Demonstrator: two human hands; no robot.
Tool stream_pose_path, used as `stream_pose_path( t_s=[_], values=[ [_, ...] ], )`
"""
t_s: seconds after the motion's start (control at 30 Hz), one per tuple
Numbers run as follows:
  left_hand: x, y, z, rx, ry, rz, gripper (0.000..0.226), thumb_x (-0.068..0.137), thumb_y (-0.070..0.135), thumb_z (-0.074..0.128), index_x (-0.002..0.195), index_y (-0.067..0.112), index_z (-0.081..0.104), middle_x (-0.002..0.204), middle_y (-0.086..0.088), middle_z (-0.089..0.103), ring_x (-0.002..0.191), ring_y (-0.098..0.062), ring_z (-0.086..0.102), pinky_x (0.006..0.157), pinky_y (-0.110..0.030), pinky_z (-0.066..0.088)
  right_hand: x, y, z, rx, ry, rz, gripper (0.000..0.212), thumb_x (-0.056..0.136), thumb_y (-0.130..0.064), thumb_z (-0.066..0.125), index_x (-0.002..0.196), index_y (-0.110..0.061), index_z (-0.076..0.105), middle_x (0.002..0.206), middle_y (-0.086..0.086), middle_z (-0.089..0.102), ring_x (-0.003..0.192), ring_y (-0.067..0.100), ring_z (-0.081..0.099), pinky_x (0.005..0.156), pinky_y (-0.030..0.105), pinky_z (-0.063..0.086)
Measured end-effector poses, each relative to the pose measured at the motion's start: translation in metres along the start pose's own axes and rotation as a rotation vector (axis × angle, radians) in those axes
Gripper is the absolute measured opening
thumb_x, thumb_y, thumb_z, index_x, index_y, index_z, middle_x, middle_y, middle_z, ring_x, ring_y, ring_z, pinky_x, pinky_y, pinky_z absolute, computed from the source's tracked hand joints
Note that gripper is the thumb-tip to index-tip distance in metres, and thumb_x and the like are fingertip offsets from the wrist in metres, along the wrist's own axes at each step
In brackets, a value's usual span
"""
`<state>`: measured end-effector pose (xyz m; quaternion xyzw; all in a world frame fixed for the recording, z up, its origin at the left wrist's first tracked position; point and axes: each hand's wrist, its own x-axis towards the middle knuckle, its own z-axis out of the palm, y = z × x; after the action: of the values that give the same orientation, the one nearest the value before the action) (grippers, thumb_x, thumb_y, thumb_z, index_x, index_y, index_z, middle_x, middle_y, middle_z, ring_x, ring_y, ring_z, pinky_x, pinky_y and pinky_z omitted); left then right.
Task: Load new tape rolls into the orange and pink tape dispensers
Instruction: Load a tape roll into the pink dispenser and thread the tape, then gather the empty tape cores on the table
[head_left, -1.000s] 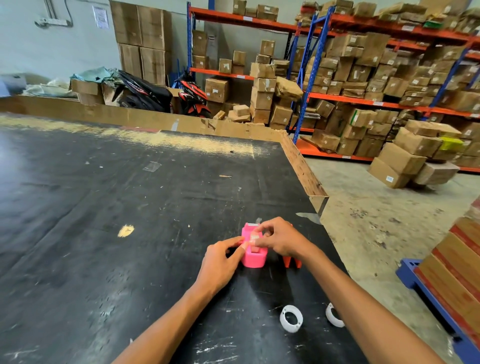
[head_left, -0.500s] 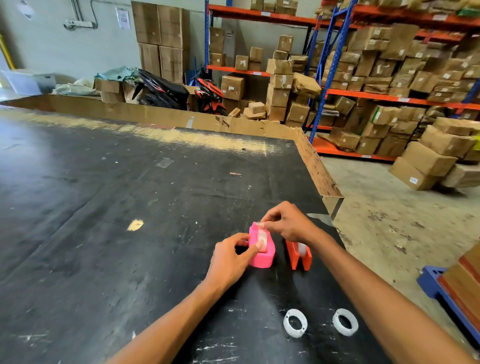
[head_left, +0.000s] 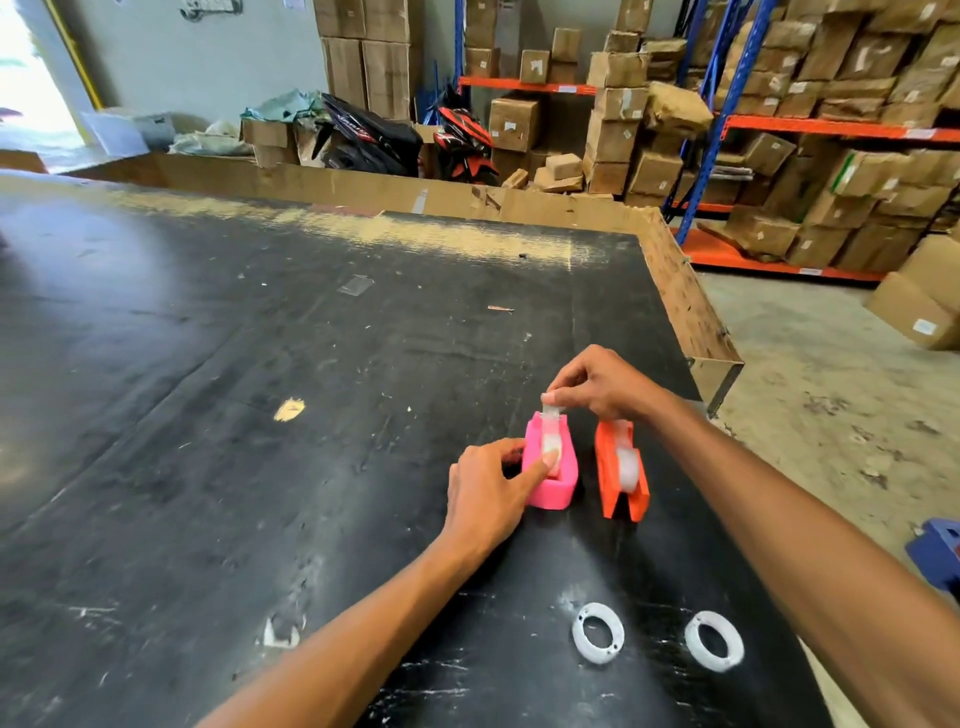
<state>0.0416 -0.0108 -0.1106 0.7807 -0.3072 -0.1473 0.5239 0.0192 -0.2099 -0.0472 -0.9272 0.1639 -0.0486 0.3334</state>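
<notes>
The pink tape dispenser (head_left: 553, 486) stands on the black table (head_left: 260, 415) with a clear tape roll (head_left: 550, 447) seated in it. My left hand (head_left: 491, 491) grips its left side, thumb pressing on the roll. My right hand (head_left: 602, 387) pinches the free tape end (head_left: 549, 411) over the dispenser's far tip. Just to the right stands the orange tape dispenser (head_left: 618, 480), also holding a clear roll (head_left: 627, 467). Two white empty tape cores (head_left: 597, 632) (head_left: 714, 640) lie flat nearer to me.
The table's right edge (head_left: 685, 312) has a raised cardboard rim, with concrete floor beyond. Cardboard boxes on blue and orange shelving (head_left: 779, 124) fill the background, with parked motorbikes (head_left: 374, 135) behind the far rim. A yellow scrap (head_left: 289, 409) lies on the table.
My right hand has lifted off the pink dispenser's roll and drawn the tape end toward its far tip. The orange dispenser, earlier hidden behind my hand, now shows fully. The camera moved closer.
</notes>
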Motion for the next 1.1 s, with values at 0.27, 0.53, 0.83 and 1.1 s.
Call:
stream_pose_path(
  t_s=[0.27,0.53,0.83,1.1],
  values=[
    [-0.003,0.002,0.003,-0.030,0.036,-0.027,0.031,0.082,0.042,0.066,0.106,0.024,0.074,0.098,-0.002,0.079,0.093,-0.018,0.073,0.086,-0.043,0.055,0.016,0.006,0.006,-0.009,-0.190,0.141,0.012,0.082,-0.012,0.070,0.088,-0.004,0.077,0.066,0.006,0.068,0.052,0.008,0.055,0.055,0.023,0.048],
    [-0.005,0.001,0.004,0.000,0.053,-0.034,0.033,0.081,0.048,0.065,0.103,0.025,0.075,0.093,0.000,0.080,0.089,-0.016,0.073,0.084,-0.042,0.056,0.018,0.006,0.012,0.006,-0.214,0.263,0.018,0.084,-0.015,0.069,0.092,0.001,0.073,0.072,0.010,0.070,0.065,0.018,0.065,0.058,0.024,0.056],
    [-0.005,0.007,0.002,0.014,0.052,-0.038,0.027,0.083,0.041,0.066,0.103,0.025,0.075,0.096,0.009,0.078,0.087,-0.003,0.070,0.088,-0.035,0.056,-0.004,0.003,-0.007,0.047,0.039,0.188,0.015,0.086,-0.018,0.068,0.090,-0.005,0.073,0.070,0.006,0.068,0.059,0.012,0.060,0.053,0.021,0.052],
    [-0.007,0.009,-0.003,0.074,0.011,-0.061,0.041,0.082,0.043,0.066,0.112,0.016,0.068,0.069,0.026,0.069,0.080,-0.006,0.064,0.073,-0.019,0.047,-0.047,-0.016,-0.011,-0.108,0.084,0.032,0.018,0.087,-0.019,0.063,0.097,-0.011,0.076,0.100,0.007,0.075,0.096,0.016,0.065,0.087,0.033,0.050]
  ],
)
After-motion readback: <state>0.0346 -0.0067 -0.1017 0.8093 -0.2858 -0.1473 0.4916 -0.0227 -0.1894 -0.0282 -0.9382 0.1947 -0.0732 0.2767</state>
